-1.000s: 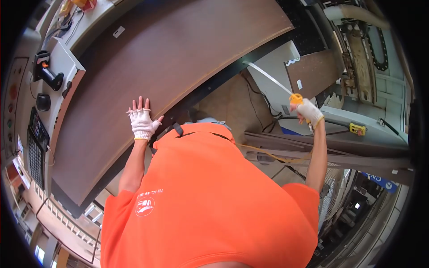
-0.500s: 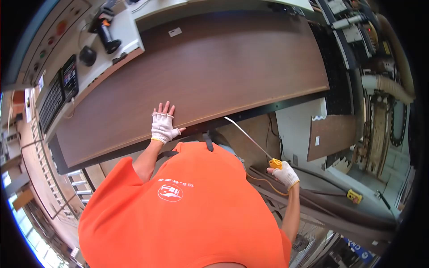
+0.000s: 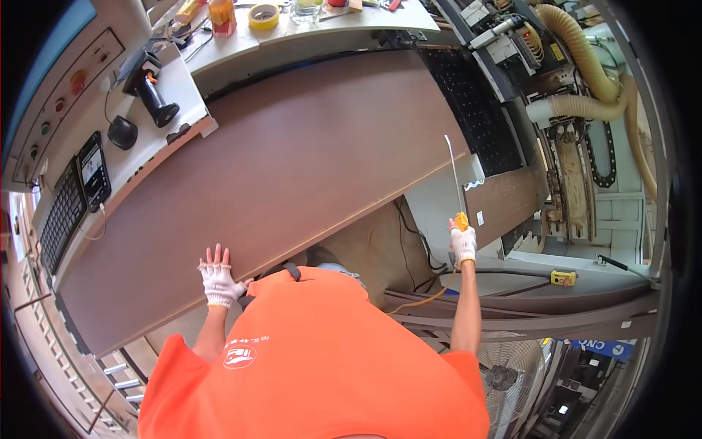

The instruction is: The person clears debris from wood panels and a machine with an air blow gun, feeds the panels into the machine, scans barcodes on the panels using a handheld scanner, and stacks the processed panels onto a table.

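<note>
A large flat brown board (image 3: 292, 154) lies in front of me, with a pale strip along its near edge. My left hand (image 3: 221, 284), in a white fingerless glove, rests on the board near that edge, fingers spread. In my right hand (image 3: 463, 245), also gloved, is a yellow air blow gun (image 3: 461, 221). Its long thin nozzle points away from me, the tip over the board's right end. An orange hose (image 3: 431, 301) trails from the hand.
On the left ledge are a keyboard (image 3: 62, 227), a phone (image 3: 93, 172), a mouse (image 3: 122, 132) and a barcode scanner (image 3: 153, 99). Yellow tape (image 3: 264, 16) sits on the far shelf. Machinery with a ribbed duct (image 3: 585, 107) stands right, beside a smaller brown board (image 3: 504, 205). A fan (image 3: 503, 377) is behind.
My right hand has swung the blow gun forward, its nozzle now over the board's right end. My view has shifted. The white label and black front strip no longer show.
</note>
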Demonstrator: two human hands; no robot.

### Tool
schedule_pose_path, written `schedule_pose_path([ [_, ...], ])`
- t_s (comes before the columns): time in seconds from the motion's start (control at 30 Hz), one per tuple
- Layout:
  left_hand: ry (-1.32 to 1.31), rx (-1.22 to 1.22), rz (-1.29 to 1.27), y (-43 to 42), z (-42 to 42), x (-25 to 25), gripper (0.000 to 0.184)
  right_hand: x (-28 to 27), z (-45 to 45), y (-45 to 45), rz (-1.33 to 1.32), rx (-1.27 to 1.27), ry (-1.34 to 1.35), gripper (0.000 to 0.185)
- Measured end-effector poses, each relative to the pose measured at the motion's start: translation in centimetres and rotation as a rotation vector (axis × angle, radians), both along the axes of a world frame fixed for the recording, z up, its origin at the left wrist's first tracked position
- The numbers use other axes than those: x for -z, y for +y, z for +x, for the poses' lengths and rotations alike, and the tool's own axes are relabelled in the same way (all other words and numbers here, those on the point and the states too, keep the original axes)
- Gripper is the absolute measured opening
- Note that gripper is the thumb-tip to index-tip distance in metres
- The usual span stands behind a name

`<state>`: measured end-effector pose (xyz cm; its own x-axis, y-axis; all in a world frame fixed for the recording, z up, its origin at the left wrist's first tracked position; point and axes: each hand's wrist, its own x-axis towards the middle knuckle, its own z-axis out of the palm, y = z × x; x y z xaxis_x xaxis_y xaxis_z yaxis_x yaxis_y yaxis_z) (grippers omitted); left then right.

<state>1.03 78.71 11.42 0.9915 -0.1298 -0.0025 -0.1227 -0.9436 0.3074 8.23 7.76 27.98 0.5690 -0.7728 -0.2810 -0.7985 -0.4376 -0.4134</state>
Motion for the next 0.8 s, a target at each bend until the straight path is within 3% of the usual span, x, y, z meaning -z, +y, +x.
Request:
schedule_pose_path([
  [0.1, 0.017, -0.003, 0.025, 2.6, -3.3, 0.5, 0.132, -2.2, 1.7, 0.7, -0.045, -0.254, 0.065, 0.050],
  [0.13, 0.043, -0.014, 0.029, 3.7, -4.2, 0.6, 0.133, -2.1, 2.5, 0.6, -0.186, -0.310, 0.011, 0.052],
  [0.17, 0.049, 0.004, 0.021, 5.2, -5.1, 0.7, 0.131, -2.4, 4.0, 0.2, -0.215, -0.216, 0.118, 0.055],
  [0.23, 0.120, -0.023, 0.035, 7.3, -6.7, -0.3, 0.130, -0.7, 5.2, -1.6, -0.455, -0.249, 0.057, 0.056],
  [0.33, 0.183, -0.043, 0.020, 10.2, -7.8, -1.0, 0.127, -1.4, 5.7, -0.7, -0.337, -0.346, 0.029, 0.050],
  [0.37, 0.132, -0.038, 0.017, 12.3, -8.8, -0.7, 0.128, 0.0, 5.3, -1.0, -0.404, -0.429, -0.054, 0.047],
  [0.4, 0.082, -0.012, 0.003, 13.9, -10.1, -0.2, 0.129, 1.4, 5.5, -1.9, -0.373, -0.395, 0.012, 0.044],
  [0.5, 0.084, -0.031, 0.011, 19.7, -13.6, -0.5, 0.130, -2.2, 2.9, 7.9, 0.144, -0.338, -0.022, 0.035],
  [0.53, 0.095, -0.039, 0.005, 19.8, -13.4, -0.2, 0.130, -2.2, 2.9, 8.3, 0.141, -0.345, -0.010, 0.035],
  [0.67, 0.135, -0.028, 0.038, 23.8, -14.4, 0.2, 0.132, -2.7, 0.0, 14.6, 0.426, -0.580, 0.528, 0.021],
  [0.73, 0.189, -0.078, 0.092, 26.0, -15.6, 0.4, 0.134, -3.5, -1.9, 19.2, 0.601, -0.705, 0.648, 0.020],
  [0.8, 0.221, -0.138, 0.137, 27.6, -17.1, 0.1, 0.134, -4.0, -3.5, 22.5, 0.706, -0.616, 0.798, 0.021],
])
